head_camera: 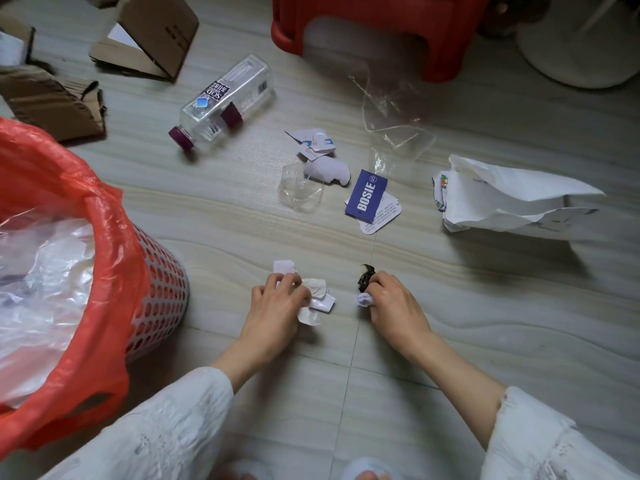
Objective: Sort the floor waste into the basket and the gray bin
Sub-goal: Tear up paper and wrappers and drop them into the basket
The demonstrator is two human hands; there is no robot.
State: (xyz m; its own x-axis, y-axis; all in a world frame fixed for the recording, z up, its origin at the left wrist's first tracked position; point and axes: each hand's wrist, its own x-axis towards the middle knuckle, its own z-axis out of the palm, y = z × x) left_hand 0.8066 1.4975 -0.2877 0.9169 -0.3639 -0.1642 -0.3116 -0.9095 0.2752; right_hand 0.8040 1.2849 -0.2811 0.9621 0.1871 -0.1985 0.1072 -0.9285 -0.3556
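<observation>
My left hand (277, 299) grips crumpled white paper scraps (317, 296) low on the floor. A dark crumpled wrapper (365, 277) and a small white wad (364, 300) are pinched in my right hand (391, 303). The perforated basket (162, 292) lined with a red bag (69, 188) stands at the left, holding clear plastic. Ahead on the floor lie two clear bottles (225, 98) with purple caps, a blue BOSIE tag (366, 195), torn white paper (318, 143), a clear plastic cup piece (299, 188) and clear film (394, 116). No gray bin is in view.
A white paper bag (512, 199) lies on the floor at the right. Torn cardboard (52, 98) and a folded box (152, 32) sit at the far left. A red plastic stool (377, 26) and a white round base (581, 46) stand at the back.
</observation>
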